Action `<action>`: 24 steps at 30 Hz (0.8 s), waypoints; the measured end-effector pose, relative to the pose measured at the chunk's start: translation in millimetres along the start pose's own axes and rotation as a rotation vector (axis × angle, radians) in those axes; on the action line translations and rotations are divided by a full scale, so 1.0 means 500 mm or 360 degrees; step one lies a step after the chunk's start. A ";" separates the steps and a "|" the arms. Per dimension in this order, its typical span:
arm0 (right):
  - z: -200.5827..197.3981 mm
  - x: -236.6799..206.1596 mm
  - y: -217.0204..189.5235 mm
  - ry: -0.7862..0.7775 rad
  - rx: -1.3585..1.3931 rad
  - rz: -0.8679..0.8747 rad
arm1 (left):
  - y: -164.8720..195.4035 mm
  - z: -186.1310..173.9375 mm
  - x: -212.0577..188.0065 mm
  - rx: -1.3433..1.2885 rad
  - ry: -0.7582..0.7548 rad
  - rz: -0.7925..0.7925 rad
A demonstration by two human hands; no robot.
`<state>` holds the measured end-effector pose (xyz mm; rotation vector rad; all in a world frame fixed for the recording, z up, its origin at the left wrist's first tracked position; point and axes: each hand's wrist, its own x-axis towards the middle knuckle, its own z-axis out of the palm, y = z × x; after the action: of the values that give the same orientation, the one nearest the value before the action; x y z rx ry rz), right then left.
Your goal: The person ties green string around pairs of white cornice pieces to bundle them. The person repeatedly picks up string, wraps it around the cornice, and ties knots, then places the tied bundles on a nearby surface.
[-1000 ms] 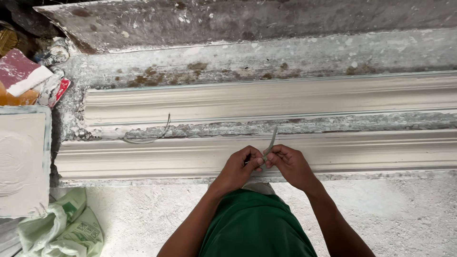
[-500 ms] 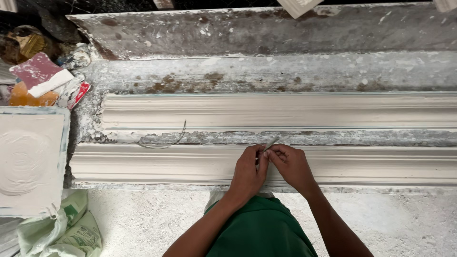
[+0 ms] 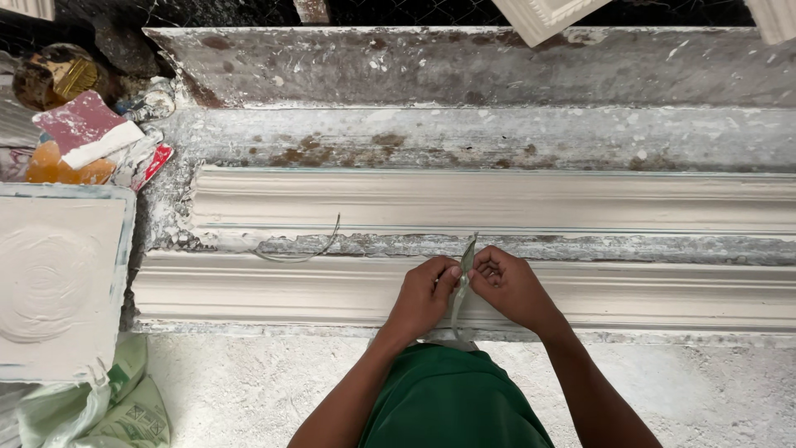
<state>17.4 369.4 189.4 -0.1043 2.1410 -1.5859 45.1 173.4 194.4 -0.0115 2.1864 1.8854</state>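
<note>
Bare moulding [image 3: 663,290] is lying open to the right of the right hand [image 3: 510,286]. To the left of the left hand [image 3: 423,294], a curved strip [image 3: 303,249] is sitting between the two mouldings, and a square plaster slab [image 3: 58,278] is blocking the far left end.

Plaster-casting workshop: cornice mouldings [image 3: 497,199] on a spattered bench [image 3: 464,133].

Crumpled green-white bags [image 3: 95,406] bottom left; red-white packet [image 3: 153,162] upper left
</note>
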 end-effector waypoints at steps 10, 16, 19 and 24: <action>0.025 -0.011 0.010 0.0002 0.0209 -0.0151 | -0.016 -0.006 -0.009 0.0044 -0.0041 0.0228; 0.044 -0.015 -0.004 0.0137 0.0062 -0.0023 | -0.008 0.000 -0.014 0.0168 0.0253 0.0126; 0.055 -0.016 -0.024 0.0207 -0.0081 -0.0011 | -0.005 0.006 -0.019 0.0171 0.0273 0.0240; 0.068 -0.016 -0.055 0.0292 -0.0436 -0.0096 | 0.008 0.005 -0.028 0.0035 0.0280 0.0127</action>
<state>32.7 333.2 210.0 -0.1166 2.5119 -1.3710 58.5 174.1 200.7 -0.0905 2.3551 1.9709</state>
